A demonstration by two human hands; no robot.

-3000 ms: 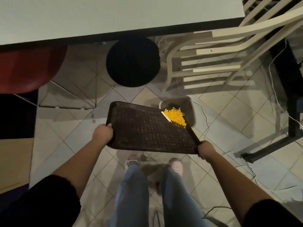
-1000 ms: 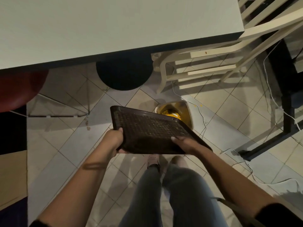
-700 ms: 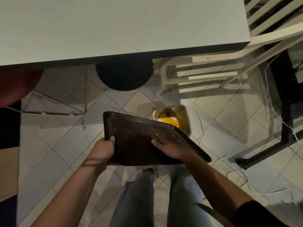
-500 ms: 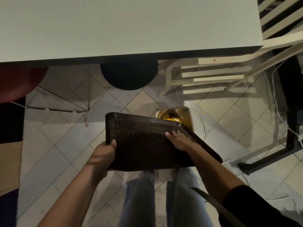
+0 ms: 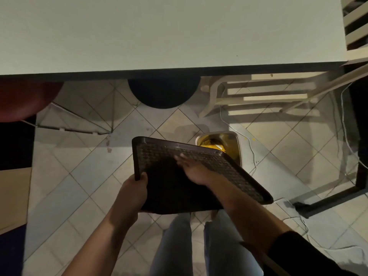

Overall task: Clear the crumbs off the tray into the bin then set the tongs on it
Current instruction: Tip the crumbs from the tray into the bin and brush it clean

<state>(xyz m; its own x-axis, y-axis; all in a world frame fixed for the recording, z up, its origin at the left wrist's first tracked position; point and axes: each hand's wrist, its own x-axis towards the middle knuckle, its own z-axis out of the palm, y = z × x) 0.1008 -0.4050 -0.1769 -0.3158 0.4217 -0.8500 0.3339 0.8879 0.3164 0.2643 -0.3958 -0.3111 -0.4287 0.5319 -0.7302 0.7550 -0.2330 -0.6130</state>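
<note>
The dark textured tray [image 5: 159, 188] hangs over the tiled floor, its far right corner above the small bin [image 5: 236, 140]. Yellow crumbs [image 5: 209, 145] lie inside the bin, partly hidden by the tray's rim. My left hand [image 5: 133, 194] grips the tray's near left edge, thumb on top. My right hand [image 5: 192, 169] lies flat on the tray's surface, fingers spread and pointing to the far left. No crumbs show on the tray. The tongs are out of sight.
A white table [image 5: 169, 32] fills the top. Under it stand a black round stool [image 5: 163, 92] and a red seat [image 5: 23, 100]. A cream slatted chair [image 5: 264, 96] is at the right. Cables [image 5: 342, 140] and a black frame foot [image 5: 328, 198] lie on the floor at the right.
The crumbs slid off the tray into the bin. My right hand left the tray's right corner and moved onto its surface, sweeping leftward. The tray came closer and flatter.
</note>
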